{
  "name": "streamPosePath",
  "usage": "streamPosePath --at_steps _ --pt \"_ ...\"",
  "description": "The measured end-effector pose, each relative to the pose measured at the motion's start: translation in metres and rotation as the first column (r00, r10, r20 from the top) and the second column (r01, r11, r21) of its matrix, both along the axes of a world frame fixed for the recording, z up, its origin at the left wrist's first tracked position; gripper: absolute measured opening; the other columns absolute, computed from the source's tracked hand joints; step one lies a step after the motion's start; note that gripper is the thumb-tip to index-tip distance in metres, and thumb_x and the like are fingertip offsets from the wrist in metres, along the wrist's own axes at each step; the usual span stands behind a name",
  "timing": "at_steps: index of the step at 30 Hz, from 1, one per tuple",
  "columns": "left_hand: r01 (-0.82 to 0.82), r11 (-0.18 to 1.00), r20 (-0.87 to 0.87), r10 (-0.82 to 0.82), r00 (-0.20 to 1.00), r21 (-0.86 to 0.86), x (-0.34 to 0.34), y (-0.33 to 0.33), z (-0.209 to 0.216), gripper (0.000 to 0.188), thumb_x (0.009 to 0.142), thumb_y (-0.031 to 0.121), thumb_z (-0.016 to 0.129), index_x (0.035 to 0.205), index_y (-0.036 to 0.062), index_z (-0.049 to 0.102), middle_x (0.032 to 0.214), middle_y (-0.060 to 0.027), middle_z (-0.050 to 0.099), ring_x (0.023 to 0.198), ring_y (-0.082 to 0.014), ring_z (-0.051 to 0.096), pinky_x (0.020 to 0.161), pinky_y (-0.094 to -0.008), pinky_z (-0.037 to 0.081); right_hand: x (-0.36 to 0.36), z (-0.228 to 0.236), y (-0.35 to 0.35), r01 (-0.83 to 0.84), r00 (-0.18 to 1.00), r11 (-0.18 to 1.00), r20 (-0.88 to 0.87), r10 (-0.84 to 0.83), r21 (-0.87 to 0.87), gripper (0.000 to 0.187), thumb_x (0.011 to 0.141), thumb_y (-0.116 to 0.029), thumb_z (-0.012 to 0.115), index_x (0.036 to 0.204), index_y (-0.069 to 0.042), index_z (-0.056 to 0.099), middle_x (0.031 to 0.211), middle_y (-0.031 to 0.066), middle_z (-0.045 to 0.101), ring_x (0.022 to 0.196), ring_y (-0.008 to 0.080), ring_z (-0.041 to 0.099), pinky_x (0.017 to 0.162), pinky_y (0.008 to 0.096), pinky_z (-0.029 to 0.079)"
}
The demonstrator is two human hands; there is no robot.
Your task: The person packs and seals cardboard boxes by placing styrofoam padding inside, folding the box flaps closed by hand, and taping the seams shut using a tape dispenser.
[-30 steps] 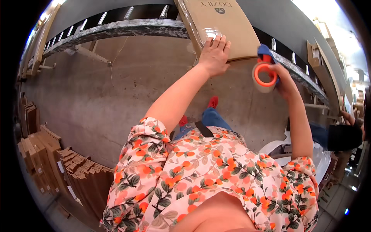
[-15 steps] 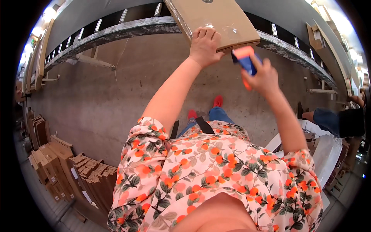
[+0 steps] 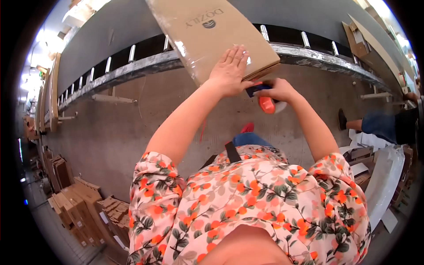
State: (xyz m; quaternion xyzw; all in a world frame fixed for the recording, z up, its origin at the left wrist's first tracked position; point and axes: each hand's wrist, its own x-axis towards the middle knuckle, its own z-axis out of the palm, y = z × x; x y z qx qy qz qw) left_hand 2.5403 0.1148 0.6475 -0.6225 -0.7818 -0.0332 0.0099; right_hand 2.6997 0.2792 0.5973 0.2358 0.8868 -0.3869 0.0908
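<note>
Cardboard box [image 3: 212, 33] lay on roller conveyor [image 3: 132, 70]. Left hand [image 3: 229, 70] pressed flat, fingers spread, steadying it. Right hand [image 3: 276, 90] clenched around tape dispenser [image 3: 266, 104] at box's near edge.

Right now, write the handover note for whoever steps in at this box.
Left hand: flat on the near end of the cardboard box, pressing it down.
Right hand: gripping the orange tape dispenser at the box's near edge.
The box lies on the roller conveyor, clear tape already along its top.
Done: top seam taped.
Left: seemingly finishing the tape over the near end.
</note>
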Motion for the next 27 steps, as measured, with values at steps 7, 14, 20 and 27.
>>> streamPosePath --at_steps 7,14,20,27 --pt "-0.142 0.989 0.031 0.141 0.990 0.029 -0.007 0.013 0.013 0.108 0.069 0.060 0.069 0.144 -0.0050 0.026 0.151 -0.0234 0.023 0.143 -0.0362 0.015 0.117 -0.0438 0.013 0.056 -0.011 0.127 0.255 0.705 0.206 0.036 -0.708 -0.945 0.036 0.085 -0.033 0.063 0.105 -0.003 0.062 0.096 0.0099 0.068 0.086 0.0177 0.067 0.077 0.0318 0.056" --pt "-0.062 0.998 0.050 0.062 0.997 -0.001 0.005 -0.025 0.029 0.105 0.067 0.054 0.071 0.141 -0.0057 0.029 0.148 -0.0238 0.025 0.142 -0.0372 0.015 0.117 -0.0460 0.010 -0.016 0.043 0.076 0.134 0.893 0.466 -0.097 -0.440 -0.875 0.030 0.081 -0.034 0.068 0.087 -0.005 0.065 0.075 0.0024 0.064 0.066 0.0099 0.060 0.064 0.0241 0.051" --pt "-0.049 0.997 0.021 0.048 0.999 0.065 0.018 -0.020 0.026 0.099 0.067 0.052 0.073 0.139 -0.0031 0.033 0.144 -0.0241 0.028 0.138 -0.0395 0.020 0.115 -0.0482 0.014 0.086 0.028 0.020 0.205 0.864 0.499 -0.084 -0.497 -0.842 0.032 0.080 -0.034 0.066 0.086 -0.003 0.066 0.074 0.0016 0.059 0.059 0.0054 0.053 0.053 0.0201 0.042" --pt "0.351 0.934 0.026 -0.353 0.935 0.062 0.030 0.065 0.031 0.092 0.081 0.062 0.054 0.142 -0.0029 0.032 0.146 -0.0281 0.028 0.139 -0.0415 0.020 0.115 -0.0500 0.013 0.113 0.043 -0.011 0.353 0.288 0.285 -0.187 -0.939 -0.891 0.033 0.087 -0.033 0.062 0.101 -0.003 0.064 0.089 0.0031 0.064 0.079 0.0104 0.061 0.068 0.0250 0.049"
